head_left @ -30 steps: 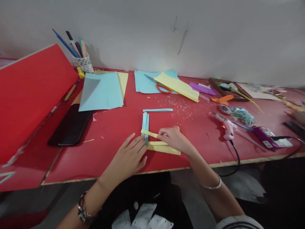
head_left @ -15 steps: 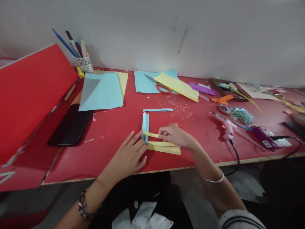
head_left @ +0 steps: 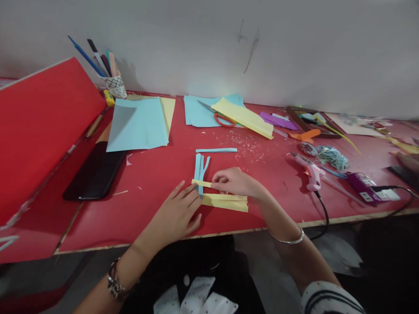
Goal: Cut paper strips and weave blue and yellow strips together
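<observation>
My right hand (head_left: 231, 180) pinches a narrow yellow paper strip (head_left: 204, 184), which crosses light blue paper strips (head_left: 198, 168) standing lengthwise on the table. One blue strip end (head_left: 206, 165) angles out to the right above the crossing. My left hand (head_left: 181, 209) lies spread, its fingertips resting on the lower ends of the blue strips and beside the yellow strip's left end. Just below my right hand lie more yellow strips (head_left: 225, 203), side by side. A separate blue strip (head_left: 216, 150) lies crosswise farther back. My fingers hide part of the crossing.
Scissors (head_left: 224, 120) lie on blue and yellow sheets at the back. A pink glue gun (head_left: 314, 176) and a purple power box (head_left: 363, 187) are at right, with cords. At left are a black phone (head_left: 94, 172), blue sheets (head_left: 139, 124) and a pen cup (head_left: 116, 86).
My right hand has moved slightly left, and the yellow strip's end now reaches farther left. A blue strip end has swung out to the right. My left hand stays nearly still.
</observation>
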The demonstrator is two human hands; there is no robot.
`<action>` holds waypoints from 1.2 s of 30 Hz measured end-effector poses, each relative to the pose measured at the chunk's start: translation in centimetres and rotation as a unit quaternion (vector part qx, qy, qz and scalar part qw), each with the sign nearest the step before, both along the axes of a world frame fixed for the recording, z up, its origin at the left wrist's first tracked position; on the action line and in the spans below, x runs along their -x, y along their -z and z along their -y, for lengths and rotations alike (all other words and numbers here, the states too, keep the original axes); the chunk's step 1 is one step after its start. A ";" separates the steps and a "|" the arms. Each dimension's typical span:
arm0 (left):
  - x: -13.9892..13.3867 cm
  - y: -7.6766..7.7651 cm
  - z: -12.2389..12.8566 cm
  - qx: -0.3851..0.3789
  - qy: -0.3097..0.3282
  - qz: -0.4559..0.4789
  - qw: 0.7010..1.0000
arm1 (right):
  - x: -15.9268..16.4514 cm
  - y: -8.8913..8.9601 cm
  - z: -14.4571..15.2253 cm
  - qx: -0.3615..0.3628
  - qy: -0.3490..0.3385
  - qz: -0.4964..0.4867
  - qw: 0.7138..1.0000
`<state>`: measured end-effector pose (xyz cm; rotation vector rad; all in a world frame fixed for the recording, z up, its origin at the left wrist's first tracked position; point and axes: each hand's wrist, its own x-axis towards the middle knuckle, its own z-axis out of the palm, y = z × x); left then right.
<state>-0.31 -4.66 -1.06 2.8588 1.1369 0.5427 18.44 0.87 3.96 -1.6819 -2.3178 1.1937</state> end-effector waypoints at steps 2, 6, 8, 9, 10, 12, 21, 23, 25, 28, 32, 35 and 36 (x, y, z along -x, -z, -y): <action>0.0 0.0 0.0 -0.005 0.001 0.000 1.000 | 0.7 -0.1 0.1 -0.024 0.005 0.019 1.000; 0.1 -0.1 0.1 -0.008 0.000 0.001 1.000 | 2.2 0.3 0.0 -0.093 0.006 0.059 0.994; 0.1 -0.1 0.1 -0.008 -0.002 0.004 1.000 | 2.6 0.7 -0.1 -0.105 0.005 0.052 0.993; 0.1 0.0 0.1 -0.010 -0.003 0.006 1.000 | 2.6 0.9 -0.1 -0.104 0.004 0.041 0.994; 0.1 0.0 0.2 -0.011 -0.003 0.009 1.000 | 2.6 1.0 -0.1 -0.099 0.003 0.028 0.995; 0.1 0.1 0.2 -0.015 -0.004 0.015 1.000 | 2.4 1.3 -0.2 -0.085 0.002 0.008 0.996; 0.1 0.1 0.2 -0.020 -0.010 0.029 0.999 | 1.5 1.6 -0.3 -0.043 -0.021 -0.030 0.998; 0.1 0.1 0.3 -0.033 -0.014 0.032 0.999 | 1.5 1.7 -0.3 -0.043 -0.030 -0.033 0.998; 0.1 0.1 0.5 -0.047 -0.020 0.031 0.998 | 1.4 1.6 -0.3 -0.038 -0.037 -0.035 0.998; 0.1 0.0 0.7 -0.059 -0.028 0.020 0.998 | 1.5 1.5 -0.1 -0.031 -0.038 -0.031 0.998; 0.0 0.0 0.8 -0.058 -0.025 0.018 0.998 | 1.7 1.2 0.2 -0.054 -0.039 -0.003 0.998; 0.0 0.0 0.6 -0.051 -0.018 0.014 0.998 | 1.8 1.1 0.2 -0.071 -0.043 0.014 0.996; 0.0 0.0 0.6 -0.050 -0.018 0.012 0.999 | 1.7 1.1 0.2 -0.074 -0.043 0.018 0.996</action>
